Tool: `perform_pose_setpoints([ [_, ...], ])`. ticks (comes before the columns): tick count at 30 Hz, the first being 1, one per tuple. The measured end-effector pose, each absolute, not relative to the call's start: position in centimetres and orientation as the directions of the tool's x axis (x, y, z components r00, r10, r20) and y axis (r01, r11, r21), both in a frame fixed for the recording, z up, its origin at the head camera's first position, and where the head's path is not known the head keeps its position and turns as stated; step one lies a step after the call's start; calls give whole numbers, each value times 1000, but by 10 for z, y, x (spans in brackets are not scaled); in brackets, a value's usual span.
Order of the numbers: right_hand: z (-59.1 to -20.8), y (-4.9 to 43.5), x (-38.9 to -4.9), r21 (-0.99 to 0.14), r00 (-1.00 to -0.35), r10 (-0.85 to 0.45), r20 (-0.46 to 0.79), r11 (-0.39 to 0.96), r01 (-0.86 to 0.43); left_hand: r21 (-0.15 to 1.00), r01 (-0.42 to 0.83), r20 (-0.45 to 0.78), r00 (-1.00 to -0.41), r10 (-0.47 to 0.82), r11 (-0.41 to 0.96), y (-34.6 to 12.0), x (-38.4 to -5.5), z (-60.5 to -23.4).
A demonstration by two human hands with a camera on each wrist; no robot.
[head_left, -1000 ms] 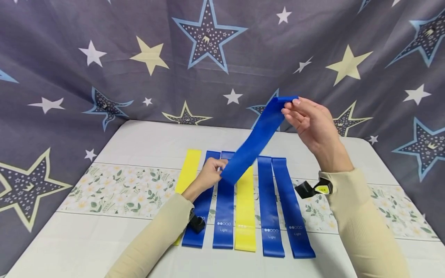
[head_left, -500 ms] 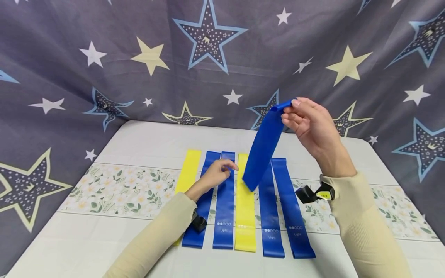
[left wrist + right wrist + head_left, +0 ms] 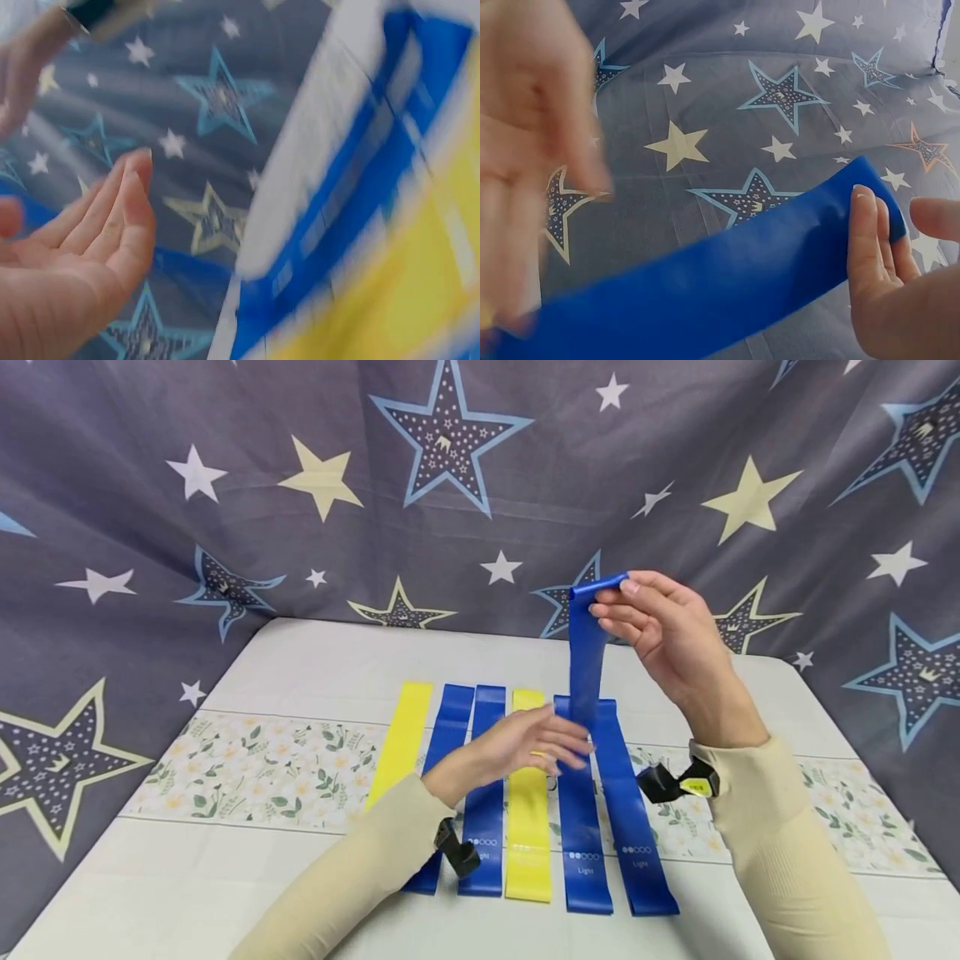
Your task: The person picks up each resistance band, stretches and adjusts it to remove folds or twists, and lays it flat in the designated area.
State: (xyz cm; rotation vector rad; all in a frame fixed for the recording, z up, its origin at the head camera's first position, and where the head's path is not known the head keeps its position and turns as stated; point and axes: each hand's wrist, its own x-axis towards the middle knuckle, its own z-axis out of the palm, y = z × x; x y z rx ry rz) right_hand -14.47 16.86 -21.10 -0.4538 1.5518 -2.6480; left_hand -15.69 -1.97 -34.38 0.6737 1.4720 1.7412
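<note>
My right hand (image 3: 675,639) pinches the top of a blue resistance band (image 3: 587,652), which hangs down above the table. In the right wrist view, the blue loop (image 3: 727,292) stretches from those fingers toward the lower left. Beside its lower end, my left hand (image 3: 517,747) is spread with fingers nearly straight, blurred by motion; whether it touches the band I cannot tell. Below, flat bands lie in a row: a yellow band (image 3: 405,727) at the left, another yellow band (image 3: 528,835) in the middle, and several blue ones, including the rightmost blue band (image 3: 633,810).
The white table (image 3: 187,877) has a floral strip (image 3: 262,768) across it. A grey star-patterned cloth (image 3: 262,552) hangs behind and at the sides. Each wrist carries a small black camera, such as the right wrist camera (image 3: 660,782).
My left hand let go of the band's lower end and moved right, its fingers straightening. The band swung from slanting to hanging nearly straight down. My right hand stayed almost in place.
</note>
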Motion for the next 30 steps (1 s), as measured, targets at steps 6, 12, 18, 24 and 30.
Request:
perform_pose_setpoints([
  [6, -223, 166, -135, -867, -947, -222, 232, -489, -97, 818, -441, 11, -630, 777, -370, -5, -164, -320],
  [12, -243, 168, -113, -925, -956, -219, 198, -364, -108, 751, -453, -77, -783, 617, -480, -7, -183, -306],
  [18, -267, 170, -99, -960, -978, -183, 103, -277, -50, 806, -409, -117, -819, 561, -429, -15, -202, -302],
  [24, -291, 166, -93, -977, -998, -54, 31, -212, -19, 849, -368, -147, -855, 498, -380, -17, -212, -302],
  [30, -315, 164, -88, -986, -996, 0, -94, -136, 94, 865, -363, -201, -883, 424, -348, -11, -220, -306],
])
